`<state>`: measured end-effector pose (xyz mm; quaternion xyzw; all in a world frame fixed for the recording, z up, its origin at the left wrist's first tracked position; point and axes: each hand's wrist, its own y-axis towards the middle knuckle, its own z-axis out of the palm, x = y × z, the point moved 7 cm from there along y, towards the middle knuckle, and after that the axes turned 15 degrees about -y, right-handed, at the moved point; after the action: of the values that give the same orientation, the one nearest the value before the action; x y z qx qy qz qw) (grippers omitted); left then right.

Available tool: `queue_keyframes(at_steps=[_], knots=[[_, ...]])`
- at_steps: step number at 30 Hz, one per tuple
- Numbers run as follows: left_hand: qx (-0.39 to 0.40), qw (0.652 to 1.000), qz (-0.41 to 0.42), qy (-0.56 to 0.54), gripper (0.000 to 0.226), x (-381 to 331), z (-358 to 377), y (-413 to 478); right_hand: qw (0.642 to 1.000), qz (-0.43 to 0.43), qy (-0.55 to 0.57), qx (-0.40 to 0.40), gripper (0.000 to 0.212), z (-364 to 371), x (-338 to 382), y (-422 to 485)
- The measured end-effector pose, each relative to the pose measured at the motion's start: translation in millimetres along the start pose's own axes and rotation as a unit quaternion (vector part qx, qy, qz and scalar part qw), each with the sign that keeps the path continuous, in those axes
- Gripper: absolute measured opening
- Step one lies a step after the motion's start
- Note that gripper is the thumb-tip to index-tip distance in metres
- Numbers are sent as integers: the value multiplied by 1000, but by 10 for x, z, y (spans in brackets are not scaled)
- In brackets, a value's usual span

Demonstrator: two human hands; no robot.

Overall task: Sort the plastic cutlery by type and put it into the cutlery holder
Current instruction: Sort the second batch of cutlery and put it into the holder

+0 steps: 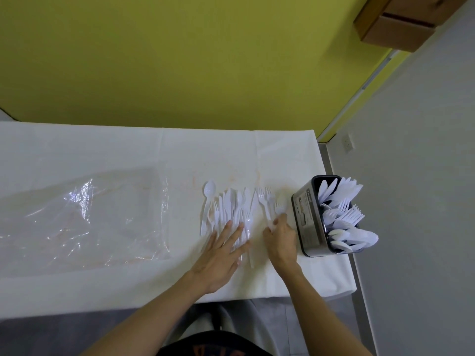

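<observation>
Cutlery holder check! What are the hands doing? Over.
Left hand flat on white plastic cutlery pile. Right hand pinching white plastic forks. Grey metal cutlery holder part-filled; nothing blocking.

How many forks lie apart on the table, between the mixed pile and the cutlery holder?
3. Two forks side by side right of the pile; one nearer the cutlery holder, at the right hand's fingertips. The pile may hide others.
</observation>
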<state>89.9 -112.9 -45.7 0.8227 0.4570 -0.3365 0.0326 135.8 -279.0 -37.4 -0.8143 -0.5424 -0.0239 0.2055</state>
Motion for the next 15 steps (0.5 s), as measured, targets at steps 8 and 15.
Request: queue_keyframes(at_steps=[8, 15], knots=[[-41, 997, -15, 70, 62, 116, -60, 51, 994, -88, -60, -4, 31, 8, 76, 95], [-74, 993, -16, 90, 68, 162, -34, -21, 996, -52, -24, 67, 26, 174, 218, -6]])
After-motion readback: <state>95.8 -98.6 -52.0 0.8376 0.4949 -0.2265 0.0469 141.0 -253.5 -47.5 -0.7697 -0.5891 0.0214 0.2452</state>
